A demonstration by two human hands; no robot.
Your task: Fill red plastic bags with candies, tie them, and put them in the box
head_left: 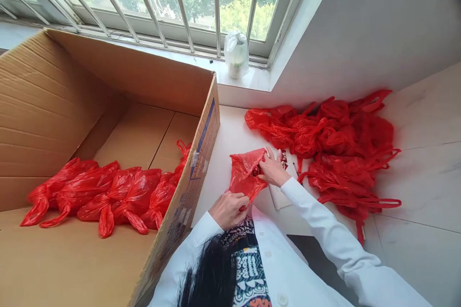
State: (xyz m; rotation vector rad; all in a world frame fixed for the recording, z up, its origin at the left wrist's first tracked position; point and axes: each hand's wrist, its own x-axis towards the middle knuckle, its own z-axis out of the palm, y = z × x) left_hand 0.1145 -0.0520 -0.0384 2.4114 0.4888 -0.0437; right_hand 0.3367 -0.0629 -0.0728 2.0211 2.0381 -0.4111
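A red plastic bag lies on the pale floor in front of me. My left hand grips its lower edge with closed fingers. My right hand rests at the bag's right opening, fingers pressed against it and over a small white booklet or box beneath. Both arms wear white sleeves.
A large open cardboard box stands at the left, with several tied red bags along its bottom. A heap of loose red bags lies to the right by the wall. A plastic-wrapped cup sits on the window sill.
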